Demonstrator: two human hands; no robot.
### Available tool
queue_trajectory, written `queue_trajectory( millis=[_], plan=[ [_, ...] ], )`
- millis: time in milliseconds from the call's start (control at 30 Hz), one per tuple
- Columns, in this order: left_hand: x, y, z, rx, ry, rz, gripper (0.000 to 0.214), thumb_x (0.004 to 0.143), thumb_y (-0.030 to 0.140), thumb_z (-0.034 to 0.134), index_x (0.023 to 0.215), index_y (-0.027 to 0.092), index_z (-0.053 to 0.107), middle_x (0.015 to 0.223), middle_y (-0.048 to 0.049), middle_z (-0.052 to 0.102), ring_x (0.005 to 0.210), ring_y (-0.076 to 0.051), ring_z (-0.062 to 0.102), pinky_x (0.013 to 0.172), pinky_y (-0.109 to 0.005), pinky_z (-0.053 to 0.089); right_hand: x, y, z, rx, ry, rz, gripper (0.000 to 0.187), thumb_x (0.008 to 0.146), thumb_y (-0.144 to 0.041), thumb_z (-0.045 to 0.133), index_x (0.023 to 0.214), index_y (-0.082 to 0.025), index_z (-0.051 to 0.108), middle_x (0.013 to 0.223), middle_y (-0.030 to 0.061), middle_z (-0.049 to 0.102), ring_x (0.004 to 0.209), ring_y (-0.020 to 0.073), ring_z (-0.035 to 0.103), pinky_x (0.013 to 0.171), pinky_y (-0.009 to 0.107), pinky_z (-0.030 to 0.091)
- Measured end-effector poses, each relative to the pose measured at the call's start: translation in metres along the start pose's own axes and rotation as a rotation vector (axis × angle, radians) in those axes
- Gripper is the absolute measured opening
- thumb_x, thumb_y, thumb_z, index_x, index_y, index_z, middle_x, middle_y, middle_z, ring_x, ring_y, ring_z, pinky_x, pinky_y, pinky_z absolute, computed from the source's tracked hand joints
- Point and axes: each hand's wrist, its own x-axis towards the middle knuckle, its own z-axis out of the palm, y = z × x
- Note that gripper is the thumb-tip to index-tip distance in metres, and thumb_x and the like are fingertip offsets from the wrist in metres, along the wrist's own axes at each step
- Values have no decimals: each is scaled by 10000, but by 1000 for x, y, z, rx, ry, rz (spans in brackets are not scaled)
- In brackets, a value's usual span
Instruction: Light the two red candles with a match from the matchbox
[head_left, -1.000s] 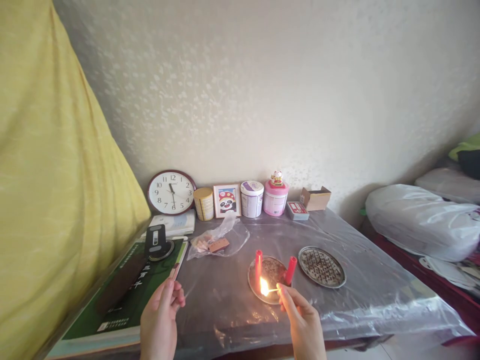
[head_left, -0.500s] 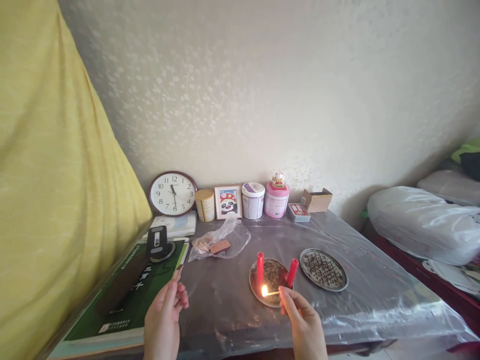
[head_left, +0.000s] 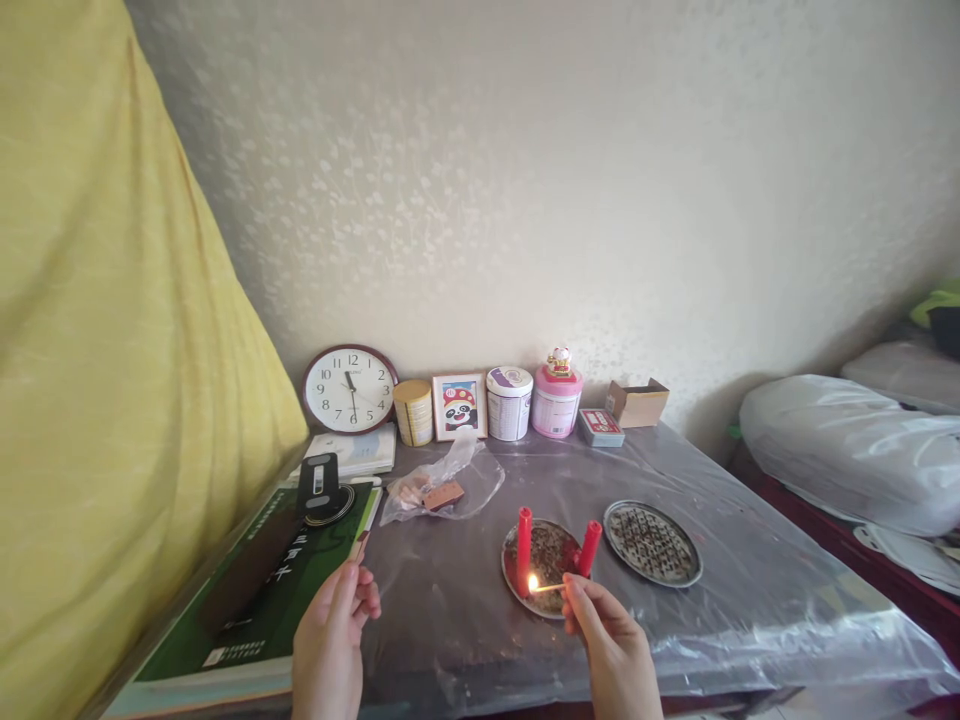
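Between the thumb and fingers of my right hand (head_left: 604,625) is a lit match (head_left: 553,587). Its flame points left, in front of the lower part of an upright red candle (head_left: 524,550); whether they touch I cannot tell. A second red candle (head_left: 589,548) leans to the right. Both candles stand on a round, dark metal plate (head_left: 551,535), and no flame shows on either top. My left hand (head_left: 335,610) is closed on a small matchbox (head_left: 360,546), seen nearly edge-on and partly hidden by the fingers.
Another round metal plate (head_left: 652,543) lies to the right. A clear plastic bag (head_left: 480,480) with a brown box (head_left: 443,495) lies behind. A green book (head_left: 262,580) is at left. A clock (head_left: 350,390), tins (head_left: 510,405) and a cardboard box (head_left: 637,402) line the wall.
The match flame has become smaller. Both hands keep their grips and nearly the same places. The whole view has shifted slightly.
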Motion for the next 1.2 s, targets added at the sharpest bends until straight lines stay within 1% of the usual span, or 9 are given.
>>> queue_trajectory(
  millis=[200,367,433,533,767,833,900,1100,1200],
  plan=[
    [4,0,-2,-11,-2,7,386,680,471,744,954,203,691,692,32,577,588,-106,488,526,-206,438,-4,-11,-2,120,-1,33,366,668,-489,766,815,-156,727,675,10,609,649,140,494,626,225,421],
    [9,-4,-6,0,0,4,410,705,475,722,1008,203,680,695,34,590,580,-107,493,523,-206,438,6,-39,5,129,-10,-62,299,737,-458,730,823,-174,701,663,-10,564,681,136,492,649,218,406],
    [10,-7,-8,3,-2,4,388,711,471,718,989,203,678,696,35,594,582,-111,496,527,-213,441,13,-51,11,137,-6,-102,279,753,-446,720,802,-173,690,663,-14,551,670,129,483,639,214,401],
    [12,-10,-9,8,-1,-3,357,704,469,724,934,200,674,696,32,600,587,-117,502,529,-217,445,20,-63,18,143,28,-113,309,748,-457,720,840,-163,692,671,-5,571,632,125,476,579,216,392],
    [15,-14,-10,10,34,-1,398,651,501,751,890,195,667,692,28,606,577,-122,504,503,-221,440,28,-57,15,173,117,-109,361,698,-461,757,869,-148,703,694,14,627,614,123,497,550,214,413],
    [14,-14,-9,11,40,-7,397,632,499,765,858,188,666,694,24,609,577,-123,508,498,-221,440,28,-57,14,151,136,-119,358,689,-461,762,859,-151,707,681,11,634,607,119,499,546,207,414],
    [14,-15,-8,20,40,-4,416,624,502,769,874,186,668,699,23,608,580,-123,509,497,-222,440,28,-57,15,123,150,-131,348,677,-457,769,838,-154,710,650,2,626,599,115,499,549,202,417],
    [15,-18,-7,73,28,25,391,648,521,745,826,186,649,700,20,605,598,-126,515,512,-226,441,25,-58,27,167,105,-107,331,634,-431,794,809,-162,713,682,7,650,597,113,522,550,199,437],
    [16,-18,-8,65,37,21,402,646,526,744,837,185,648,689,22,600,586,-125,507,503,-225,439,22,-58,34,160,86,-102,304,631,-418,793,780,-166,714,667,7,650,598,120,541,550,202,449]
  ],
)
